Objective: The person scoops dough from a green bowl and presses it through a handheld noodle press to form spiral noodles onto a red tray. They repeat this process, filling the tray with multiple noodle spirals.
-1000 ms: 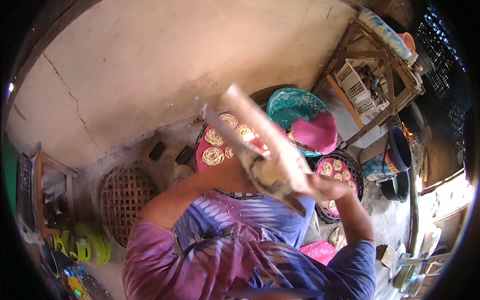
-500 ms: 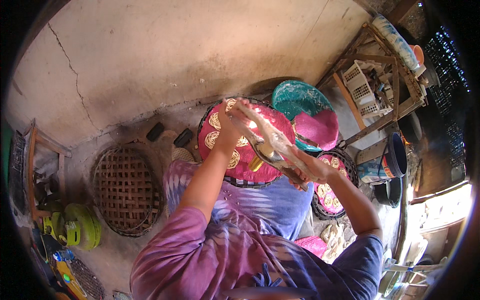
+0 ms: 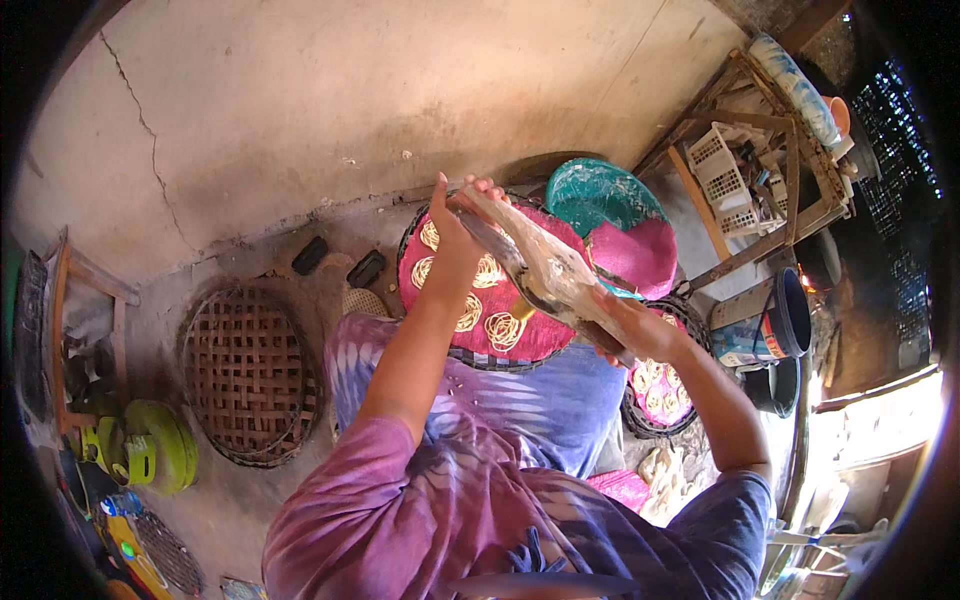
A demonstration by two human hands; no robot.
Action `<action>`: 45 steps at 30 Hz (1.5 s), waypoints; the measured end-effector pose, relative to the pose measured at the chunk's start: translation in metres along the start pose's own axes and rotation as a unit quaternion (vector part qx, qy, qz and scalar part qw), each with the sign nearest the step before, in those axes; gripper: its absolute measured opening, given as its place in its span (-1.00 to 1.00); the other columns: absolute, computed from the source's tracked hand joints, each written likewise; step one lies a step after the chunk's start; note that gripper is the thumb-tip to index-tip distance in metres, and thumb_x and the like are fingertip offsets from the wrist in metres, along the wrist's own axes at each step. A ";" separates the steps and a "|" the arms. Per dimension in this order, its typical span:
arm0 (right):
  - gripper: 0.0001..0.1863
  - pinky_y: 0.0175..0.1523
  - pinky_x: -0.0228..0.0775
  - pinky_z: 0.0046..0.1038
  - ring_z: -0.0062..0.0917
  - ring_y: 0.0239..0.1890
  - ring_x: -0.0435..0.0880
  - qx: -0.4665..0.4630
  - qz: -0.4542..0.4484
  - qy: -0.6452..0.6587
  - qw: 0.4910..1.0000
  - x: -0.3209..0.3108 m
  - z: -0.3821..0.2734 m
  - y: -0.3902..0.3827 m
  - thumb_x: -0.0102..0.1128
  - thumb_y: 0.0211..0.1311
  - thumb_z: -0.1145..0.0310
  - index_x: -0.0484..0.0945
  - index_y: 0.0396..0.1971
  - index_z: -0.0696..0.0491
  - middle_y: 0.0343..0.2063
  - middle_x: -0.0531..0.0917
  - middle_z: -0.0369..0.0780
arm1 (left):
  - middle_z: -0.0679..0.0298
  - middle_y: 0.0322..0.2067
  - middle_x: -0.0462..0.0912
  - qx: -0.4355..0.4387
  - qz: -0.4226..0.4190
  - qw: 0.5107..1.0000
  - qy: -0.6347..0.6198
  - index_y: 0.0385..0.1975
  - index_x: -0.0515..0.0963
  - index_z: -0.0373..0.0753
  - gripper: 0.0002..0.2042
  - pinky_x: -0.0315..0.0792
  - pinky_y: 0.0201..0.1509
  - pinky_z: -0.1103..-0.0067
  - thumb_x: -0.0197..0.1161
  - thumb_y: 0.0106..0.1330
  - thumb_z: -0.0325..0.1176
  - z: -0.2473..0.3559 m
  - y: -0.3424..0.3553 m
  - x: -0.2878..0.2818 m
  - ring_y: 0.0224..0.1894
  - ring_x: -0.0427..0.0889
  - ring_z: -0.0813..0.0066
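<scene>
Hands — left [image 3: 458, 215], right [image 3: 630, 330] — grip wooden press [image 3: 545, 270] above pink tray [image 3: 500, 335].

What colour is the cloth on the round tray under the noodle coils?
Bright pink: the round cloth-covered tray below the long wooden press, seen in the head view.

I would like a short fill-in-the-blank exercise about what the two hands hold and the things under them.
1. Both hands, the left hand and the right hand, grip one long, pale, dough-smeared ____.
2. Under it lies a round pink-lined tray carrying coils of ____.
3. The empty round woven basket lies on the person's ____ side.

Missing words: press; noodles; left
</scene>
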State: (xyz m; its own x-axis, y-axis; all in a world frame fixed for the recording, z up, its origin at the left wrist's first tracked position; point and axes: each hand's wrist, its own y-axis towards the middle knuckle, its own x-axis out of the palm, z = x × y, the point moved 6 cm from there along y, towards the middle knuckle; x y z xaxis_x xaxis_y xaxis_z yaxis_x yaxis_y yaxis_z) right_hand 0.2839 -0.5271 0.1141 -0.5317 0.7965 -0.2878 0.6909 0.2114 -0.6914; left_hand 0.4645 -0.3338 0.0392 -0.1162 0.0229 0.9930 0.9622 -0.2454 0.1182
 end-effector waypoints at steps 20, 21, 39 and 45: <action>-0.15 -0.43 0.60 -0.39 -0.36 -0.53 0.63 -0.175 -0.187 0.529 0.809 0.047 0.069 0.079 -0.32 0.28 -0.39 0.26 0.25 0.05 -0.34 0.60 -0.03 | 0.52 -0.54 0.48 0.008 -0.054 0.998 -0.029 -0.52 0.45 -0.01 -0.69 0.44 -0.17 0.45 0.03 0.40 0.01 -0.012 -0.009 -0.040 -0.42 0.51 0.56; -0.18 -0.45 0.60 -0.41 -0.38 -0.57 0.61 -0.186 -0.194 0.548 0.793 0.052 0.074 0.088 -0.30 0.30 -0.36 0.26 0.25 0.04 -0.36 0.60 -0.03 | 0.53 -0.53 0.50 0.017 -0.056 0.998 -0.035 -0.50 0.46 -0.02 -0.71 0.45 -0.16 0.46 0.03 0.40 -0.02 -0.011 -0.010 -0.044 -0.41 0.53 0.57; -0.27 -0.40 0.57 -0.38 -0.35 -0.48 0.69 -0.133 -0.141 0.262 0.945 -0.002 0.052 0.064 -0.38 0.38 -0.28 0.44 0.07 0.08 -0.30 0.63 0.03 | 0.43 -0.60 0.48 0.001 -0.072 0.997 -0.026 -0.57 0.45 -0.04 -0.55 0.42 -0.26 0.39 0.02 0.32 0.22 0.020 0.011 0.016 -0.51 0.50 0.45; -0.20 -0.54 0.46 -0.53 -0.54 -0.62 0.61 0.016 -0.010 0.084 0.996 -0.036 0.058 0.005 -0.52 0.37 -0.34 0.49 -0.12 0.12 -0.55 0.61 -0.16 | 0.26 -0.55 0.47 -0.077 0.034 0.996 -0.020 -0.53 0.44 -0.14 -0.39 0.35 -0.13 0.33 -0.14 0.27 0.36 -0.066 0.023 -0.027 -0.40 0.47 0.27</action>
State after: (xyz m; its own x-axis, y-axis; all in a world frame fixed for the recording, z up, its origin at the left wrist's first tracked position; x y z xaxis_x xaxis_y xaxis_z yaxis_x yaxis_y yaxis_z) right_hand 0.2784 -0.5874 0.0826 -0.4529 0.8769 -0.1609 0.6637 0.2111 -0.7176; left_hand 0.4731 -0.4039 0.0147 -0.0391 0.0379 0.9985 0.9176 -0.3942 0.0509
